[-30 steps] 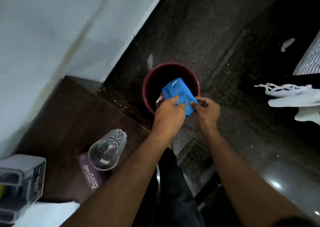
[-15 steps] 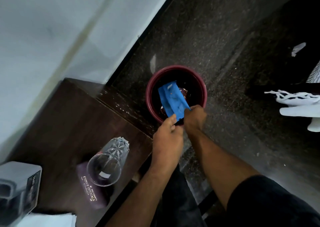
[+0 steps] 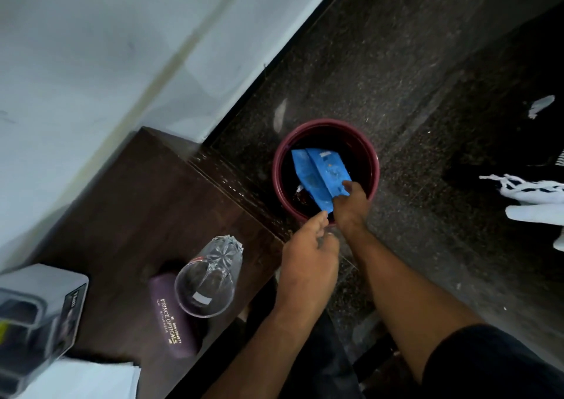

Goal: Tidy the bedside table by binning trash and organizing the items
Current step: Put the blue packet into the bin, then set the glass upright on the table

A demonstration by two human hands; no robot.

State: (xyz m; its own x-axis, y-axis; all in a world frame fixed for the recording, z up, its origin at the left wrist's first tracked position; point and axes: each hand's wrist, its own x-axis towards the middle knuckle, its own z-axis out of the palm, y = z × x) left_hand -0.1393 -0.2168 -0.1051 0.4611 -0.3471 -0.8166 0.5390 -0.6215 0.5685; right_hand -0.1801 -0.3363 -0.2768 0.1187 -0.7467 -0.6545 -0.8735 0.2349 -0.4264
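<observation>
Two bare forearms come up from the bottom edge, each ending in a bare hand: the left hand [image 3: 308, 261] and the right hand [image 3: 351, 206]. Neither wrist carries a watch, band or bracelet, and no rings show on the fingers that can be seen. The left arm is uncovered all the way to the frame edge, with no sleeve showing. On the right arm a short black sleeve [image 3: 494, 365] of plain, unmarked cloth covers the upper part and ends above the elbow. Between the two arms lies dark, nearly black clothing [image 3: 323, 362], smooth and without any visible print; which garment it is cannot be told.
</observation>
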